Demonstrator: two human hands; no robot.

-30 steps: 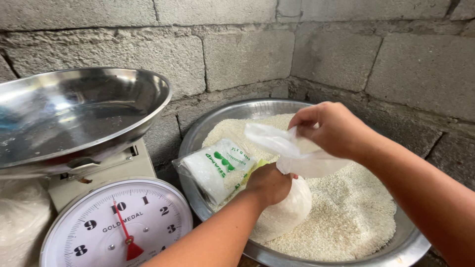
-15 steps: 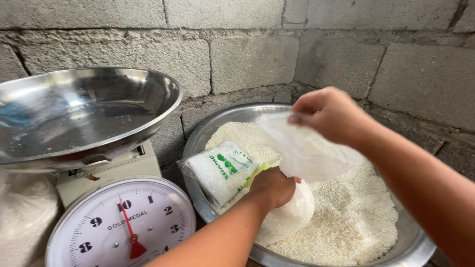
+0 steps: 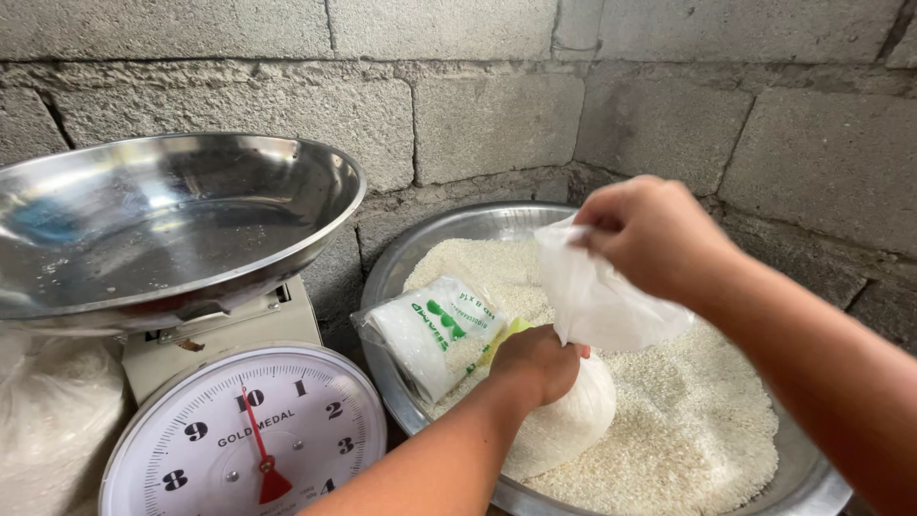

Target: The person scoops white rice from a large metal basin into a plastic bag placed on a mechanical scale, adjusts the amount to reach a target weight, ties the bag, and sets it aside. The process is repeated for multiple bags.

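A clear plastic bag (image 3: 578, 425) filled with white rice rests in a wide steel basin (image 3: 458, 225) of loose rice (image 3: 697, 420). My left hand (image 3: 537, 363) is closed around the neck of this bag. My right hand (image 3: 650, 234) is above it, pinching the loose upper end of the bag (image 3: 597, 296) and pulling it upward. A packet of folded plastic bags with green print (image 3: 435, 334) lies on the rice just left of my left hand.
A dial weighing scale (image 3: 244, 435) with a shiny steel pan (image 3: 172, 225) stands at the left. A filled plastic bag (image 3: 53, 420) sits at its left side. Grey concrete block walls (image 3: 497, 96) form a corner behind the basin.
My right hand rose with the bag's loose end, then came slightly down and toward me, gathering the plastic. My left hand stayed on the bag's neck.
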